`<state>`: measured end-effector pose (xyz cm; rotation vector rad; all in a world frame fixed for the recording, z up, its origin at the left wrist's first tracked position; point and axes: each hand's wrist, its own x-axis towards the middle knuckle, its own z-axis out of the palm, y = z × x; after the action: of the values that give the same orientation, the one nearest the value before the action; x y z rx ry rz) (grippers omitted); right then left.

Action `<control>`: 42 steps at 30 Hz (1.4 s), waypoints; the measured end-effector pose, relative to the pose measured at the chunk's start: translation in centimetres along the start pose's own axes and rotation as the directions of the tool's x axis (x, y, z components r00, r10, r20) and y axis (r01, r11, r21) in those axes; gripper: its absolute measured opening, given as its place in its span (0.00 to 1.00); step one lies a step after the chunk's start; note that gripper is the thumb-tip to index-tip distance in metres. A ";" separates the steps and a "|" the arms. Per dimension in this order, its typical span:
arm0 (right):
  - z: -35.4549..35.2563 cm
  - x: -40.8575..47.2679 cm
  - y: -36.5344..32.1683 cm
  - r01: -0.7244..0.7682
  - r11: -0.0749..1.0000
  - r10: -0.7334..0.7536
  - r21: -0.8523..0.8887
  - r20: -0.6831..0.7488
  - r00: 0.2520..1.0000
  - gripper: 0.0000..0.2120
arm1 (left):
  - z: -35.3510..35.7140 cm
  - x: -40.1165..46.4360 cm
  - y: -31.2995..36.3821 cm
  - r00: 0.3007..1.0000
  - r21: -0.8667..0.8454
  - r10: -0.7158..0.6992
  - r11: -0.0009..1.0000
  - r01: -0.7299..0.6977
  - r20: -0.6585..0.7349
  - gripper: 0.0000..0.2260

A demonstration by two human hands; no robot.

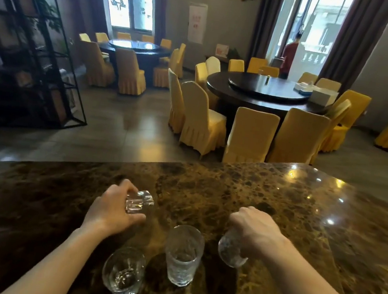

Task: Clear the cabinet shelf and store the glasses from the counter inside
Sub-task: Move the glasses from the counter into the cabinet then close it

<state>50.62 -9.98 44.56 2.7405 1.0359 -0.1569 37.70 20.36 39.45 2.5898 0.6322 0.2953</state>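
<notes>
Each hand (114, 208) apparently grips glass (139, 201)

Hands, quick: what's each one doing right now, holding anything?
Left hand: closed around a small clear glass at the counter.
Right hand: closed on another clear glass, gripped from above.

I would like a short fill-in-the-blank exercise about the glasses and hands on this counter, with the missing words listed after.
1. The left hand grips a small clear glass with its ____.
2. ____ glasses stand free on the marble counter: a round glass and a tall textured glass.
3. The right hand holds another glass from ____.

Missing words: fingers; Two; above
</notes>
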 end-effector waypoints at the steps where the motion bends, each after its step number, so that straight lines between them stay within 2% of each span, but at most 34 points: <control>1: 0.4 -0.4 0.7 -0.055 0.994 0.058 0.097 -0.027 0.998 0.18 | -0.8 -0.6 -1.2 0.995 -0.154 -0.079 0.986 0.069 -0.056 0.29; 3: 1.3 -1.1 1.7 -0.148 0.925 0.186 0.350 -0.076 0.980 0.24 | -2.2 -2.4 -3.4 0.963 -0.499 -0.254 0.849 0.174 -0.096 0.34; 5: 2.5 -1.6 2.0 -0.175 0.744 0.315 0.645 -0.107 0.943 0.28 | -2.8 -4.1 -5.0 0.937 -0.721 -0.338 0.671 0.173 -0.090 0.37; 7: 3.8 -1.8 1.2 -0.153 0.508 0.432 0.848 -0.097 0.897 0.33 | -3.3 -6.0 -6.3 0.937 -0.798 -0.341 0.584 0.145 -0.079 0.37; 9: 5.3 -1.6 0.3 -0.107 0.278 0.495 0.955 -0.047 0.868 0.40 | -3.3 -7.9 -7.1 0.945 -0.810 -0.318 0.572 0.131 -0.072 0.35; 10: 6.1 -1.6 -0.2 -0.079 0.203 0.501 0.976 -0.035 0.864 0.44 | -3.1 -8.8 -7.6 0.950 -0.802 -0.303 0.585 0.124 -0.075 0.35; 11: 6.7 -1.6 -0.6 -0.056 0.173 0.500 0.983 -0.039 0.865 0.47 | -2.8 -9.7 -7.8 0.953 -0.791 -0.291 0.601 0.116 -0.081 0.36; 12: 7.4 -1.6 -0.9 -0.041 0.184 0.492 0.982 -0.056 0.869 0.47 | -2.5 -10.5 -8.0 0.955 -0.782 -0.283 0.613 0.110 -0.088 0.36; 14: 8.6 -1.9 -1.5 -0.015 0.251 0.488 0.968 -0.113 0.865 0.39 | -1.7 -11.9 -8.2 0.954 -0.774 -0.283 0.624 0.107 -0.097 0.35; 16: 9.6 -2.5 -1.8 -0.004 0.265 0.499 0.964 -0.134 0.857 0.35 | -1.1 -13.1 -8.4 0.952 -0.743 -0.287 0.659 0.115 -0.108 0.35; 19: 10.6 -3.3 -1.9 0.000 0.231 0.512 0.973 -0.121 0.851 0.38 | -0.5 -14.1 -8.9 0.948 -0.673 -0.291 0.728 0.131 -0.129 0.37; 25: 11.6 -3.8 -2.5 0.004 0.187 0.509 0.982 -0.100 0.855 0.37 | 0.5 -14.4 -8.9 0.954 -0.618 -0.265 0.776 0.124 -0.140 0.38; 35: 12.3 -3.9 -2.2 -0.022 0.212 0.526 0.977 -0.095 0.845 0.38 | 1.4 -14.5 -9.4 0.960 -0.595 -0.273 0.783 0.179 -0.069 0.39; 42: 12.1 -4.0 -2.4 -0.041 0.213 0.526 0.976 -0.079 0.847 0.40 | 1.8 -14.7 -9.7 0.961 -0.563 -0.265 0.807 0.177 -0.078 0.39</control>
<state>45.70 -13.60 33.08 4.2562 0.3961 -0.2145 21.72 20.27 31.80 1.9274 0.7645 0.5192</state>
